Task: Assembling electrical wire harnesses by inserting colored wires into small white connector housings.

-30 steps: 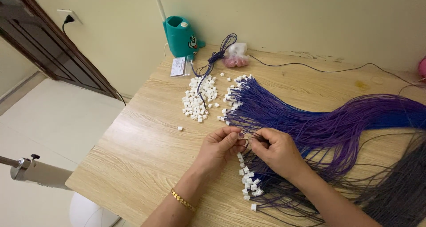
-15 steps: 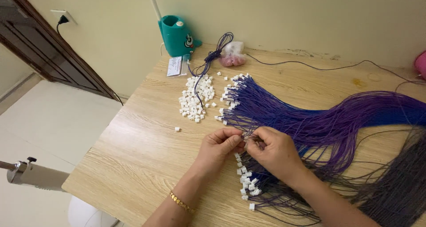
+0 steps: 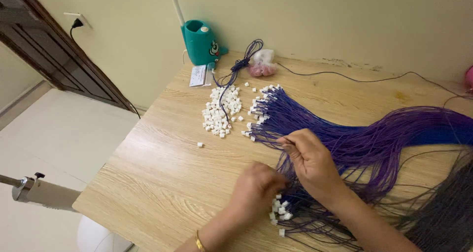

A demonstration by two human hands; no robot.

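Purple wires (image 3: 345,139) lie under both hands, right (image 3: 310,161) pinching one, left (image 3: 256,188) seemingly curled on white-tipped ends near the table edge (image 3: 148,217).

Bare wood is lying open along the left edge and near-left corner of the table (image 3: 148,183), giving a hand free passage there. The pile of white connectors (image 3: 220,111) is blocking the middle toward the far edge, with the teal container (image 3: 201,41) standing at the far-left corner. Purple wire bundles (image 3: 374,139) are sprawling across the right half, crowding both hands.
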